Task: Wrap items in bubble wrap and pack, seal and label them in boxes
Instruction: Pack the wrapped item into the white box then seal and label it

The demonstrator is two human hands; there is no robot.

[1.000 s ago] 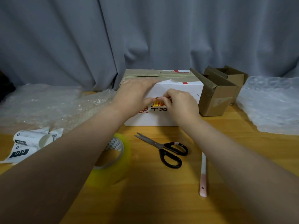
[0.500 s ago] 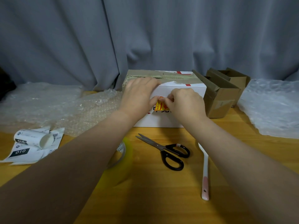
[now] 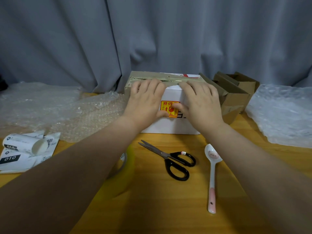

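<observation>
A white cardboard box [image 3: 170, 127] with a taped brown top stands at the back of the wooden table. A yellow-and-red fragile sticker [image 3: 168, 105] is on its front face. My left hand [image 3: 145, 100] lies flat on the box front left of the sticker, its thumb on the sticker's lower edge. My right hand [image 3: 200, 102] lies flat on the right, fingers up to the top edge, thumb pressing on the sticker. Both hands cover parts of the sticker.
Black scissors [image 3: 172, 159] and a white-pink ceramic spoon [image 3: 212, 174] lie in front of the box. A yellow tape roll [image 3: 129, 159] sits under my left forearm. Label sheets and a roll [image 3: 25, 149] lie left. Bubble wrap [image 3: 59, 108] spreads left, more [image 3: 283, 114] right. Open brown boxes [image 3: 234, 97] stand right.
My hands went from pinching the sticker against the box front to lying spread and flat over it. The view shifted down, revealing the whole spoon.
</observation>
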